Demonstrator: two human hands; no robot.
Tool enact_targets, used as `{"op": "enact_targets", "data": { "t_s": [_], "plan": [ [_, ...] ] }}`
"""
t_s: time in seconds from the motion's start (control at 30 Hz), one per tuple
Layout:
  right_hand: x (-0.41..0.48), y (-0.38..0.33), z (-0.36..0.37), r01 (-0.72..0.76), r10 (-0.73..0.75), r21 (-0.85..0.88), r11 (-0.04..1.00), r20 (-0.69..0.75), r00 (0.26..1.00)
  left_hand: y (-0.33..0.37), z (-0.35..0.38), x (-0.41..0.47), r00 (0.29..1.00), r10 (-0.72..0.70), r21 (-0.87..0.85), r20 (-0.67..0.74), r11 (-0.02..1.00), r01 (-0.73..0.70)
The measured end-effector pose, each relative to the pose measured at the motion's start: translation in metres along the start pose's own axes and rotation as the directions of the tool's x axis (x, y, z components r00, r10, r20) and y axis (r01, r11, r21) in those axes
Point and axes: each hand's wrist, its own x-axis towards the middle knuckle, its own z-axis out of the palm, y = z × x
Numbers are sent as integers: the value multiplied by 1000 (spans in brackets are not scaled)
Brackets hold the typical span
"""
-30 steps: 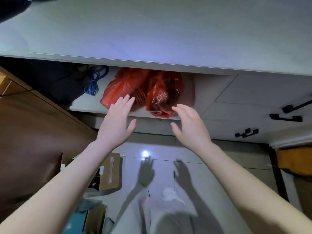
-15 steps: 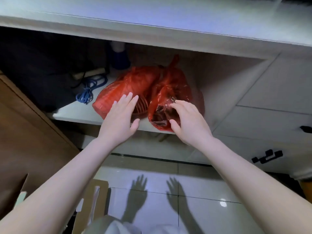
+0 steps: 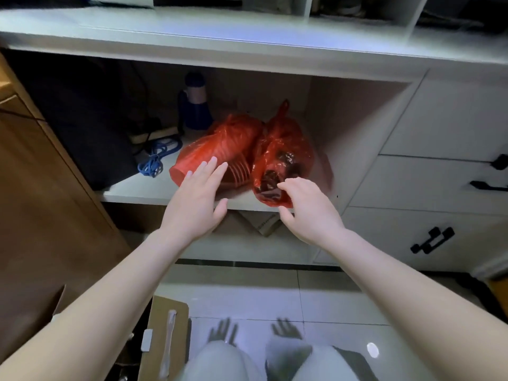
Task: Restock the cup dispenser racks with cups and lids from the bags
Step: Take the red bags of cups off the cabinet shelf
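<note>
Two red plastic bags lie on a low open shelf (image 3: 143, 192) under the counter. The left bag (image 3: 220, 149) holds a lying stack of cups whose ribbed rims show through the plastic. The right bag (image 3: 283, 158) holds dark round items that look like lids. My left hand (image 3: 198, 199) is spread flat with fingertips at the near end of the left bag. My right hand (image 3: 308, 210) is curled around the front lower corner of the right bag, fingers on the plastic.
A blue coiled cord (image 3: 156, 158) and a blue-capped bottle (image 3: 193, 105) sit behind the bags. White drawers with black handles (image 3: 431, 240) stand to the right. A brown cabinet door (image 3: 46, 188) is on the left. A cardboard box (image 3: 167, 339) sits on the tiled floor.
The view dropped lower and closer to the shelf. Both hands reached forward from open air onto the bags; the right fingers curled onto the right bag's corner.
</note>
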Motion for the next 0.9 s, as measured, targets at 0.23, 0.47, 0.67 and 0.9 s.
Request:
{"op": "enact_targets", "data": {
  "t_s": [0.23,0.47,0.67,0.9],
  "plan": [
    [91,26,34,-48,38,-145,988,-74,997,-41,49,78,995,-93,55,33,994,91],
    [168,52,87,-230,252,-123,965,208,945,-74,100,168,966,-227,105,124,971,214],
    [161,66,117,-239,293,-193,952,330,898,-74,123,166,989,-126,296,70,950,100],
    [132,64,110,-154,147,64,986,96,984,-50,117,152,987,-159,-136,2,978,158]
  ]
}}
